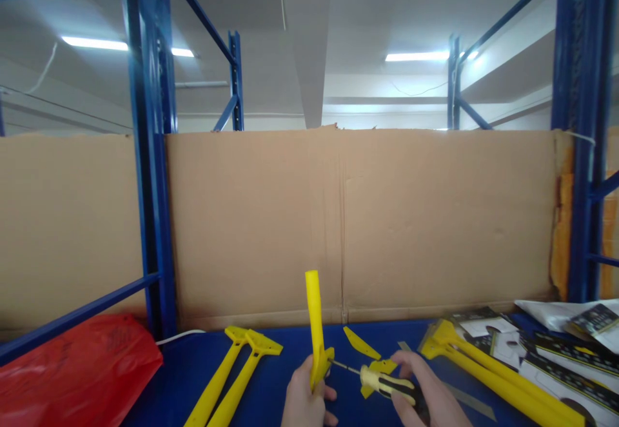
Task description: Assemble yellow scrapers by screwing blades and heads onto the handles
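Note:
My left hand (305, 393) is closed around the head end of a yellow scraper handle (314, 311), which it holds with the long shaft pointing up. In my right hand (425, 391) is a screwdriver (387, 383) with a cream and black grip. Its thin metal shaft points left, and the tip meets the side of the yellow head; whether a screw sits there is too small to tell. Behind the screwdriver, small flat yellow plastic pieces (360, 343) lie on the blue surface.
Two yellow handles (236, 375) lie at left, near a red plastic bag (82, 369). More yellow handles (503, 375) lie at right beside black and white printed packages (556, 375). A metal strip (469, 402) lies by my right hand. Cardboard (256, 227) and blue rack posts (155, 156) stand behind.

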The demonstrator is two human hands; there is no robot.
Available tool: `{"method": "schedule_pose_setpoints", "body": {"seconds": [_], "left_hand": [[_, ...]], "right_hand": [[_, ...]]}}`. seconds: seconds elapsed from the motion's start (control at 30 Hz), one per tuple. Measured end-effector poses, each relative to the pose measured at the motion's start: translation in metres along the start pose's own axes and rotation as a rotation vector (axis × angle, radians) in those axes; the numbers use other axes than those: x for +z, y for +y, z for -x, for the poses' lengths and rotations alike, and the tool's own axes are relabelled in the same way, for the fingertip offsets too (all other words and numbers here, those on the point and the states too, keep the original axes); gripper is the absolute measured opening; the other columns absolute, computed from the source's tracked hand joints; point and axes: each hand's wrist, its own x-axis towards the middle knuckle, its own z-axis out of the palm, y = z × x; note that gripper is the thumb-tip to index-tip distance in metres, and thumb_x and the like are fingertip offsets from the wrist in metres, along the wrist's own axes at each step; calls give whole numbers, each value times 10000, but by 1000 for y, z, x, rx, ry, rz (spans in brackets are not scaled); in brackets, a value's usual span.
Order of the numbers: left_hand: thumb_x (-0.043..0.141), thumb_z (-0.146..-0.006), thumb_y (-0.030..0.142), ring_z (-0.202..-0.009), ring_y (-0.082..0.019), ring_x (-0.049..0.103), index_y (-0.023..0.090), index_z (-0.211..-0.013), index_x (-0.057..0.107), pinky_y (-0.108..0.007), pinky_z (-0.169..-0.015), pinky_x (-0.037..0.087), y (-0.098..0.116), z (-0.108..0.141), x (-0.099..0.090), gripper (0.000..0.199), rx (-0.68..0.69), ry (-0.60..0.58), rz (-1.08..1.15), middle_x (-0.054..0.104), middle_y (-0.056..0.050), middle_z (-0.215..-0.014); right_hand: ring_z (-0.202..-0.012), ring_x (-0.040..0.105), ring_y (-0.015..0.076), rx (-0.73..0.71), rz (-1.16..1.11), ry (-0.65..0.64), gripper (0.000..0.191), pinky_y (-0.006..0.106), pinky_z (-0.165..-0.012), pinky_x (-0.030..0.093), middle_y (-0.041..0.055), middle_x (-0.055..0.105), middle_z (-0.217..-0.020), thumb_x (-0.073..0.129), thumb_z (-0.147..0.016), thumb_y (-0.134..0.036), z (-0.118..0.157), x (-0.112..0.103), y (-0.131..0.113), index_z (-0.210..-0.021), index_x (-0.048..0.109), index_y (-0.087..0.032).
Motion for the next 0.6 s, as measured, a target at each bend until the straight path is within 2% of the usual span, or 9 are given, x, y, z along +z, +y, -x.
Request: {"method": "schedule_pose_setpoints", "body": {"seconds": [0.1, 0.2, 0.3, 0.43, 0.6], "left_hand": [[468, -757, 70, -682, -168, 636, 1, -1295, 360, -239, -419, 521, 0, 0, 0, 553, 5, -9, 15, 584, -128, -964], [458, -758, 58, -653, -163, 633, -11, -1309, 332, -228, -397, 502, 5, 3, 3, 570, -9, 13, 12, 598, -114, -910], [470, -733, 38, -629, -155, 627, -5, -1271, 385, -230, -390, 501, 8, 5, 4, 546, -11, 27, 16, 593, -112, -917], [520, -704, 60, -652, -166, 630, 24, -1239, 427, -248, -397, 516, 2, 1, 2, 543, 10, 24, 69, 582, -98, -925], [520, -717, 80, -655, -157, 620, 61, -1147, 512, -236, -389, 509, -7, -3, 1, 431, 36, 32, 74, 549, -70, -898]], "right_hand": [[-859, 674, 187, -87, -10, 46, 454, 251, -768, 518, 71, 639, -983, 486, -714, -156, -1, 1, 5, -1163, 424, -191], [-768, 671, 175, -131, -3, 26, 279, 246, -720, 523, 31, 649, -869, 477, -742, -140, -4, -3, 2, -1010, 483, -217], [-686, 661, 172, -129, 34, 11, 133, 233, -631, 520, 13, 662, -794, 495, -787, -157, -5, -9, -5, -894, 520, -232], [-745, 683, 178, -166, 60, 20, 147, 232, -672, 525, 32, 694, -868, 522, -798, -150, -3, -13, -8, -916, 560, -230], [-793, 696, 181, -169, 65, 10, 170, 231, -716, 525, 32, 712, -902, 508, -811, -162, -4, -11, -3, -944, 584, -237]]}}
